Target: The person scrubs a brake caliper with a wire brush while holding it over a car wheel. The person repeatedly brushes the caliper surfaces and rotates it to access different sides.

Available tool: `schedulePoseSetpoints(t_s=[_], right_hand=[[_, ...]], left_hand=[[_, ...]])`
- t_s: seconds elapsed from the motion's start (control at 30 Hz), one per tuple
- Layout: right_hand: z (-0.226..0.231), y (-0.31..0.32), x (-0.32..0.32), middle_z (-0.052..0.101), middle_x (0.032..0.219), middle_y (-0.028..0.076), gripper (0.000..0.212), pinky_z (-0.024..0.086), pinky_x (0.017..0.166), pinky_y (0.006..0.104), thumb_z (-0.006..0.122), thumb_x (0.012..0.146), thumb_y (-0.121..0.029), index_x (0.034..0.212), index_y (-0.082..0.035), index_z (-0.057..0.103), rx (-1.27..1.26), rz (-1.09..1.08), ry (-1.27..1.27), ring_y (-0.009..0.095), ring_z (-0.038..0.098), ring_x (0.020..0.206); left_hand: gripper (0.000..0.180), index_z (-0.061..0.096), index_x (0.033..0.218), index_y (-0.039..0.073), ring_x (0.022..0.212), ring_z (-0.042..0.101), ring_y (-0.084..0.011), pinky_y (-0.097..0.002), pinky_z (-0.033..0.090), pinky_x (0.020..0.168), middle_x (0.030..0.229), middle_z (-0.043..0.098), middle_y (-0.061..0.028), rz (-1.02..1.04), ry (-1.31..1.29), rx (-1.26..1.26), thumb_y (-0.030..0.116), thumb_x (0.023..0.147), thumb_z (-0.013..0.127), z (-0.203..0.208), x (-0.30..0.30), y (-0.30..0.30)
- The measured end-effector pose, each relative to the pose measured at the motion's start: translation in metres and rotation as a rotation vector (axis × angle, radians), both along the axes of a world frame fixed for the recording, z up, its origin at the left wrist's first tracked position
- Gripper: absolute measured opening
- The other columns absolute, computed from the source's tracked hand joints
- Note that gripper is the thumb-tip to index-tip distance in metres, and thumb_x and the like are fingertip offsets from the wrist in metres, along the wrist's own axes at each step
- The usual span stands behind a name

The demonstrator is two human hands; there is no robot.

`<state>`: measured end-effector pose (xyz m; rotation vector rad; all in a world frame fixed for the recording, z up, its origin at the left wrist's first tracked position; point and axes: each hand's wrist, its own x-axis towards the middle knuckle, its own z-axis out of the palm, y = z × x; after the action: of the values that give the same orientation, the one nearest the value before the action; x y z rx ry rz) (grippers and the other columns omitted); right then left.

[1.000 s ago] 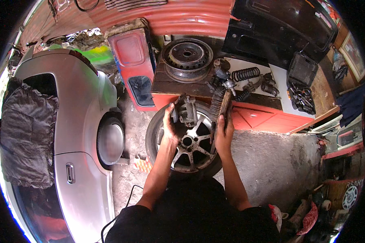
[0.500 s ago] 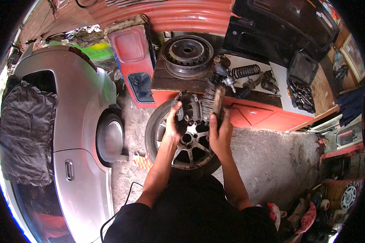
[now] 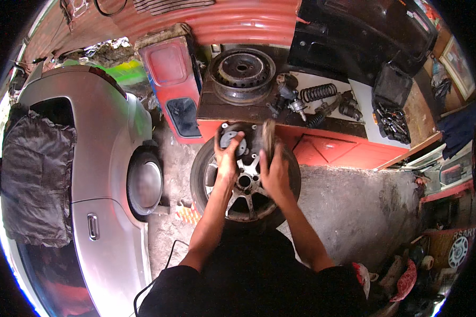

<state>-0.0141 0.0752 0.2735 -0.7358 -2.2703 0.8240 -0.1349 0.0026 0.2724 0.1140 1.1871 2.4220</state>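
My left hand (image 3: 227,164) is closed around a dark metal car part with a round grey face (image 3: 229,140) and light bolt-hole ends; its exact kind does not show. My right hand (image 3: 276,177) grips a scrubbing brush (image 3: 268,138) by its wooden back, close to the right side of the part. The brush is blurred by motion and seen nearly edge-on, its bristles hardly visible. Both hands are over a spoked wheel with its tyre (image 3: 200,177), which lies in front of me.
A bare steel rim (image 3: 241,94), a coil spring (image 3: 318,93) and several greasy parts rest on the red-fronted bench (image 3: 349,150). An open tool case (image 3: 391,124) sits at its right end. The silver car (image 3: 98,158) stands at left. Loose items (image 3: 402,282) lie at lower right.
The brush has swung left and inward with my right hand, from beside the part to over its right side. The part has turned, showing its grey round face more fully.
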Motion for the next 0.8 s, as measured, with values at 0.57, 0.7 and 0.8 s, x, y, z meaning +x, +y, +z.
schedulePoseSetpoints(t_s=[0.57,0.7,0.8], right_hand=[[0.015,0.019,-0.033,0.065,0.100,0.028,0.040,0.047,0.079,0.0516,0.052,0.102,-0.029,0.123,0.006,0.049,-0.054,-0.001,0.285,0.049,0.062,0.089],[-0.027,-0.011,0.000,0.061,0.105,0.038,0.052,0.048,0.081,0.0552,0.054,0.101,-0.029,0.132,0.011,0.042,-0.140,0.137,0.178,0.054,0.061,0.096],[-0.003,0.001,-0.005,0.061,0.106,0.037,0.053,0.048,0.083,0.0532,0.054,0.101,-0.031,0.131,0.011,0.044,-0.237,0.104,0.141,0.053,0.061,0.097]], left_hand=[[0.071,0.046,0.142,0.010,0.107,0.061,-0.0211,-0.0341,0.050,0.094,0.123,0.062,-0.0095,0.011,0.180,-0.094,0.014,0.079,0.080,0.005,0.008,-0.008],[0.079,0.040,0.145,0.011,0.104,0.063,-0.0213,-0.0362,0.055,0.085,0.119,0.062,-0.0089,0.025,0.017,-0.008,0.021,0.078,0.082,0.024,-0.004,-0.014],[0.082,0.038,0.146,0.008,0.107,0.062,-0.0234,-0.0358,0.053,0.091,0.122,0.061,-0.0134,0.022,0.049,-0.057,0.013,0.078,0.083,0.019,0.003,-0.022]])
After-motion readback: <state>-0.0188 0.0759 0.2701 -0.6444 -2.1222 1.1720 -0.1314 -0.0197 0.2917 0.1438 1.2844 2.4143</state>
